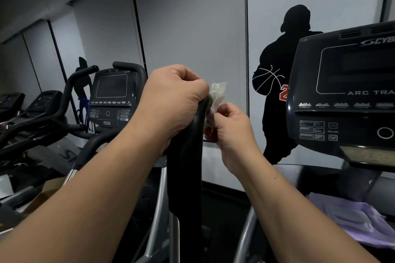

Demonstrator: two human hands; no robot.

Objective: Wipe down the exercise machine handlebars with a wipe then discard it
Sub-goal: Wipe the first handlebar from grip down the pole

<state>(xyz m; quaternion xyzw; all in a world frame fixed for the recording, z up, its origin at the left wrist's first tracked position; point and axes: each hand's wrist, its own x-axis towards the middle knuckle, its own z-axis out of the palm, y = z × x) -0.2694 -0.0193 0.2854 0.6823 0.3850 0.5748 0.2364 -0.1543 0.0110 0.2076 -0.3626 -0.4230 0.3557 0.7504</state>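
Observation:
A black padded handlebar (186, 168) rises upright in the middle of the head view. My left hand (173, 100) is curled over its top end, and its fingertips pinch the upper part of a crumpled white wipe (218, 92). Just to the right of the bar, my right hand (230, 130) pinches the wipe's lower part. The wipe lies against the top right side of the bar, partly hidden by both hands.
The machine's console (346, 96) stands close on the right, with a purple cloth (350, 220) below it. A second machine with console (113, 96) and curved handles (70, 83) stands to the left. Behind is a grey wall with a black basketball-player silhouette (277, 83).

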